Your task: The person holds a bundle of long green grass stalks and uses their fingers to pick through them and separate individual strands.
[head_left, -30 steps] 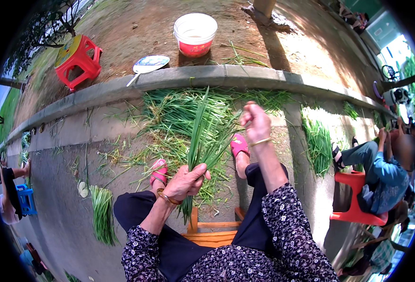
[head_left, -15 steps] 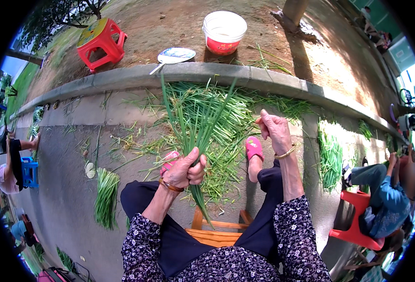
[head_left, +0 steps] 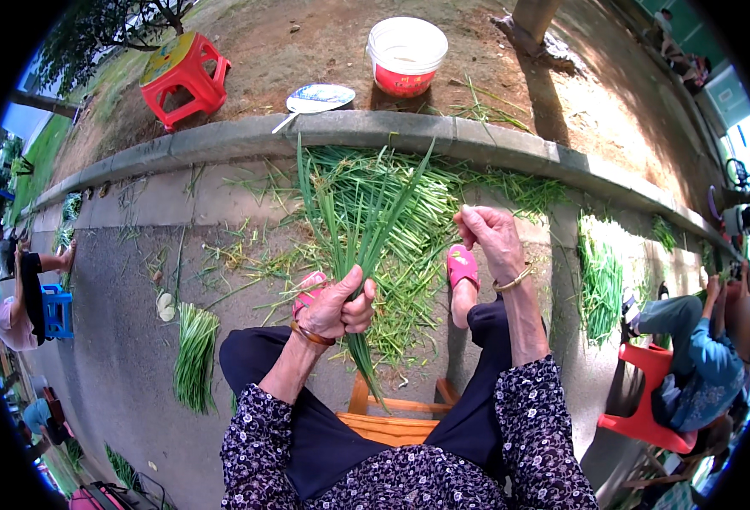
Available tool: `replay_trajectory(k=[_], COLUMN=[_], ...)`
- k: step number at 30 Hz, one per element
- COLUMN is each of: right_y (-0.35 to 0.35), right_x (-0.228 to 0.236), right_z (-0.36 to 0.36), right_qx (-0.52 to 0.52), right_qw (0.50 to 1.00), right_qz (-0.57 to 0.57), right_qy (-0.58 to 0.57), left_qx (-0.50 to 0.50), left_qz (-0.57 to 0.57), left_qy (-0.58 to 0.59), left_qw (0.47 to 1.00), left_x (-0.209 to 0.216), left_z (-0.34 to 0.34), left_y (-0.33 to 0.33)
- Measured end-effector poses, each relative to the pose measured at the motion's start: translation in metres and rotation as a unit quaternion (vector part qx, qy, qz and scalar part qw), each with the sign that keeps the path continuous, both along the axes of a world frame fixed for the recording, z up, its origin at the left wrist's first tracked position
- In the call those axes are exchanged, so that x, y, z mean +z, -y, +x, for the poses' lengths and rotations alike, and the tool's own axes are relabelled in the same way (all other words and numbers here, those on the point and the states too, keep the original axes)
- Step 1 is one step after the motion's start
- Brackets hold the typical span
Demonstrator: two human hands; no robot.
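My left hand point(head_left: 335, 308) is closed round a loose bunch of chives point(head_left: 345, 225), whose long green leaves fan out upward and whose lower ends stick out below the fist. Off to the right, apart from the bunch, my right hand point(head_left: 490, 236) is raised with its thumb and fingers pinched together. Whatever may be between those fingertips is too small or hidden to tell. Beyond both hands, a heap of chives point(head_left: 426, 208) lies on the pavement against the kerb. Trimmed bits point(head_left: 400, 319) are scattered between my feet in pink slippers point(head_left: 463, 265).
A tied-looking bundle of chives point(head_left: 195, 357) lies at left, another pile point(head_left: 600, 280) at right. Past the kerb point(head_left: 256, 136) are a red stool point(head_left: 186, 85), a hand fan point(head_left: 320, 99) and a white-and-red bucket point(head_left: 406, 55). A person point(head_left: 707, 365) sits on a red chair point(head_left: 647, 399) at right.
My right hand has turned slightly and its raised thumb has come down against the fingers. The left hand keeps its hold on the chives, almost unmoved.
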State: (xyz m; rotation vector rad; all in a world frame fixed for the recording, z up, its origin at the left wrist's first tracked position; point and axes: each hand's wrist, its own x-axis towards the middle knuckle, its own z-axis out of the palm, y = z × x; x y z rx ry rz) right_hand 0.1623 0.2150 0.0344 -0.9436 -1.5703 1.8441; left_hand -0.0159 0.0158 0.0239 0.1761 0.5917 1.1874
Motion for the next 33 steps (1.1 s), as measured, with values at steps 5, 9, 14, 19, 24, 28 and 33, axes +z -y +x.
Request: replay_trajectory(k=[5, 9, 14, 19, 24, 28, 33], right_y=[0.01, 0.012, 0.021, 0.03, 0.037, 0.039, 0.048], right_x=[0.006, 0.012, 0.02, 0.019, 0.015, 0.014, -0.003], right_z=[-0.007, -0.008, -0.014, -0.025, -0.035, -0.039, -0.048], right_qx=[0.067, 0.111, 0.111, 0.195, 0.224, 0.237, 0.279], right_qw=[0.998, 0.993, 0.993, 0.98, 0.973, 0.97, 0.957], right_qz=[-0.002, -0.03, -0.043, -0.039, -0.051, -0.057, -0.071], right_qy=[-0.005, -0.037, -0.024, -0.008, 0.001, -0.001, -0.029], left_qx=[-0.001, -0.004, 0.013, 0.01, 0.011, 0.008, -0.013], left_qz=[-0.006, -0.005, -0.005, 0.042, 0.102, 0.122, 0.117], left_qy=[-0.006, -0.018, 0.019, 0.089, 0.144, 0.157, 0.145], left_qw=[1.0, 1.0, 1.0, 0.995, 0.984, 0.98, 0.982], left_x=[0.002, 0.003, 0.004, 0.001, 0.001, 0.002, 0.006], left_z=[0.0, 0.001, 0.003, -0.002, -0.003, -0.005, -0.002], left_y=[-0.001, -0.002, -0.002, 0.003, 0.004, 0.007, 0.007])
